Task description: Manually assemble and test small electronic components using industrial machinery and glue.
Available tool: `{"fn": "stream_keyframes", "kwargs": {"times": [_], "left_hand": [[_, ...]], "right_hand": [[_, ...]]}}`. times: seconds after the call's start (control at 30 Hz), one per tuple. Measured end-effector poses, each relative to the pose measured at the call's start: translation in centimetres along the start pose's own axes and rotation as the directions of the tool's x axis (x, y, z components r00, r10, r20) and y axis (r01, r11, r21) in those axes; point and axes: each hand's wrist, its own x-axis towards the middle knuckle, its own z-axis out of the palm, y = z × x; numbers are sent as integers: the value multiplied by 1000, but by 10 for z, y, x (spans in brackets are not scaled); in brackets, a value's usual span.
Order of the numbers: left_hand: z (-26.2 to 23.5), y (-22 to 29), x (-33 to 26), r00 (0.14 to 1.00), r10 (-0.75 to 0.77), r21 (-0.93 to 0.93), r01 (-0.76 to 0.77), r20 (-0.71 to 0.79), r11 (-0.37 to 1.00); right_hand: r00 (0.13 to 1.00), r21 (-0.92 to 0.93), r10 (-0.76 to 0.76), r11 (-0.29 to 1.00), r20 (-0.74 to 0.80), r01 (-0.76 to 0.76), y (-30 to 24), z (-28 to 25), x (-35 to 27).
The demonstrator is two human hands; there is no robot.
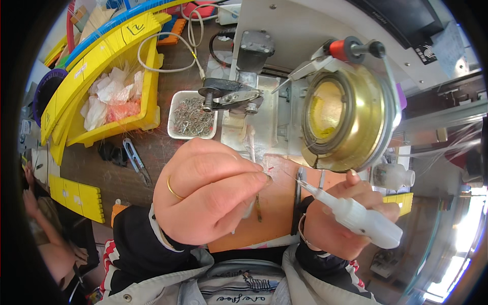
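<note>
My left hand [206, 190] is closed in a pinch, thumb against forefinger, above an orange board [277, 226]. Whatever sits between those fingertips is too small to make out. In my right hand [325, 229] lies a small white squeeze bottle [363, 218] with a fine nozzle. Its thin tip points left toward the pinched fingertips, a short gap away from them. Beyond my left hand stands a white tray [171, 114] heaped with small metal hooks. A metal clamp arm [236, 96] of a bench machine juts out behind the fingertips.
A brass-coloured round drum [356, 117] fills the right side of the machine. At left, a yellow bin [152, 104] holds plastic bags, beside curved yellow strips [66, 96]. A blue utility knife [134, 157] lies on the brown table. Another person's arm [43, 218] shows at far left.
</note>
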Motion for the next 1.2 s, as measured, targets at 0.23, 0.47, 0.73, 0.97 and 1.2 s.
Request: {"fn": "stream_keyframes", "kwargs": {"times": [0.23, 0.47, 0.73, 0.97, 1.2], "left_hand": [[-3, 0, -1, 995, -96, -71, 99, 39, 993], [0, 3, -3, 988, -143, -70, 146, 52, 987], [-2, 9, -2, 992, -124, -51, 126, 30, 991], [2, 3, -5, 993, -118, -73, 119, 19, 990], [2, 1, -5, 994, -109, -77, 110, 11, 991]], "right_hand": [[982, 31, -22, 999, 188, 16, -3, -3, 1], [995, 255, -13, 967, 94, -11, 4, -8, -9], [997, 220, -26, 976, 78, 8, -3, -8, -10], [995, 187, -50, 982, 87, 33, 5, -14, -11], [992, 116, -67, 992, 102, 55, 5, -15, -9]]}}
